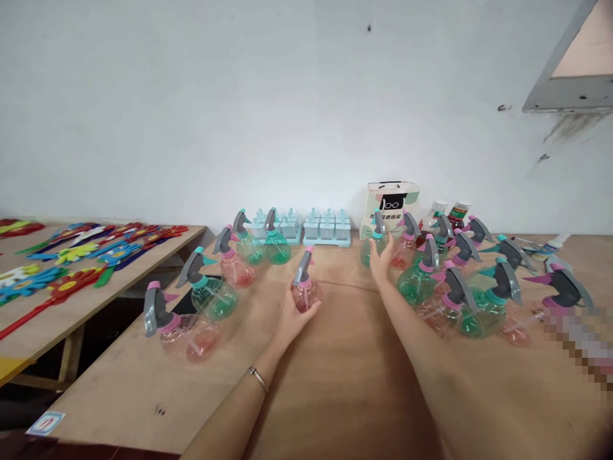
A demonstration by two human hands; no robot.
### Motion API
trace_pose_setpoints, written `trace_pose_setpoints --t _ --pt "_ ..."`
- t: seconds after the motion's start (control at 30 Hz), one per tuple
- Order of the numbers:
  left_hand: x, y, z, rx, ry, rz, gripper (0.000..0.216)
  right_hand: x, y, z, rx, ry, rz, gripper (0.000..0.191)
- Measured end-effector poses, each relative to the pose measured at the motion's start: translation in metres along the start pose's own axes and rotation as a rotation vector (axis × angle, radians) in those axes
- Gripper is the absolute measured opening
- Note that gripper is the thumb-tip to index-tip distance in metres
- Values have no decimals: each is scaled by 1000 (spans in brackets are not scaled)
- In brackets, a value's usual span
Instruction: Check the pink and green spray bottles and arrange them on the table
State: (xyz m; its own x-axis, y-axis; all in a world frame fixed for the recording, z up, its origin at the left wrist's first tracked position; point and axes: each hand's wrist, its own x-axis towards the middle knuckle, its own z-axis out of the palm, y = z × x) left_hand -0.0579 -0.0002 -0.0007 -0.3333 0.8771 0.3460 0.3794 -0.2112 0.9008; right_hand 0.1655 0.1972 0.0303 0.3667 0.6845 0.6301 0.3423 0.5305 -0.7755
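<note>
My left hand (292,319) is wrapped round a pink spray bottle (306,292) with a grey trigger head, upright on the wooden table. Farther back and to the right, my right hand (382,255) grips a green spray bottle (372,248) with a grey head and teal collar; part of it is hidden by the fingers. To the left stand several more bottles, among them a pink one (198,342) and a green one (215,299). A denser group is gathered by my right forearm, with a green bottle (416,281) nearest to the wrist.
Pale blue ice-pop moulds (327,231) sit along the wall beside a printed carton (389,204). Behind the right group is a brown bottle (458,214). Colourful hand-shaped clappers (76,282) cover a separate table at the left, with a gap between the tables.
</note>
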Motion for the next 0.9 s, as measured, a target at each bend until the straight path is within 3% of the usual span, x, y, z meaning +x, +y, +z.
trace_pose_setpoints --t 0.1,0.17,0.23,0.33,0.47,0.53,0.63,0.73,0.8,0.9 --pt "-1 0 5 -30 6 -24 77 -37 -21 -12 128 -71 -185 61" --pt "-3 0 11 -57 19 -11 80 -63 -41 -18 223 -299 -247 64" --pt "-8 0 19 -70 2 25 81 -85 -64 -20 273 -599 -256 82" --pt "-24 0 33 17 -43 77 80 -106 -94 -17 276 -797 -141 100" --pt "-45 3 43 94 -153 157 94 -102 -111 -17 300 -798 149 68" --pt "-42 3 39 16 -155 214 82 -91 -114 -23 334 -745 308 53" --pt "-6 2 20 -34 107 165 49 -69 -119 -35 439 -713 545 42" --pt "62 -4 -9 45 388 72 52 -52 -127 -48 580 -768 710 42" --pt "111 -7 -27 117 472 36 63 -46 -132 -54 657 -817 777 46" --pt "169 -8 -41 132 486 -10 75 -42 -137 -59 727 -858 811 48"
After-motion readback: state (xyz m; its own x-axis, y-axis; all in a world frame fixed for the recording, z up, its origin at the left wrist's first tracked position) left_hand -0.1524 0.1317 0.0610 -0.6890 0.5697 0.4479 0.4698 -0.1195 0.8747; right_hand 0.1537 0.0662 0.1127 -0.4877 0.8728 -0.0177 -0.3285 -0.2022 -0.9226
